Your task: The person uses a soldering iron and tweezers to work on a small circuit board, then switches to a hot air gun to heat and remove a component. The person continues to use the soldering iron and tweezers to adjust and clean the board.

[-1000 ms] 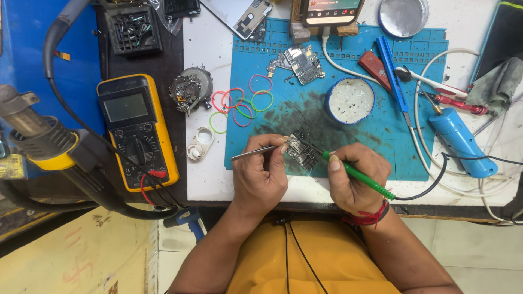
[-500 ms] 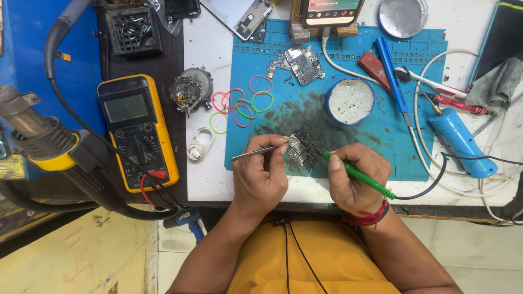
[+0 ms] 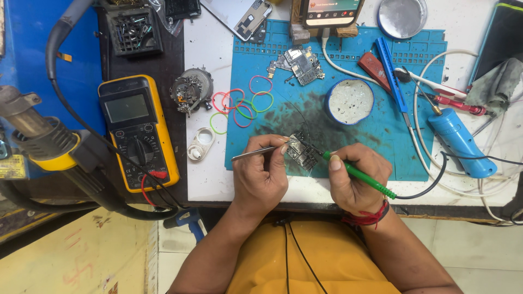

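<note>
A small circuit board (image 3: 303, 154) lies on the blue work mat (image 3: 381, 136) near the table's front edge. My left hand (image 3: 263, 175) is shut on metal tweezers (image 3: 256, 153), whose tips rest at the board's left edge. My right hand (image 3: 355, 179) grips a green-handled soldering iron (image 3: 359, 175) like a pen, its tip on the board's right side. A black cord runs from the iron off to the right.
A yellow multimeter (image 3: 137, 130) and a hot-air gun (image 3: 41, 139) lie at the left. Coloured rubber bands (image 3: 242, 100), a second circuit board (image 3: 298, 62), a round tin (image 3: 350, 100), a blue tool (image 3: 460, 142), a phone (image 3: 332, 11) and white cables fill the mat's far side.
</note>
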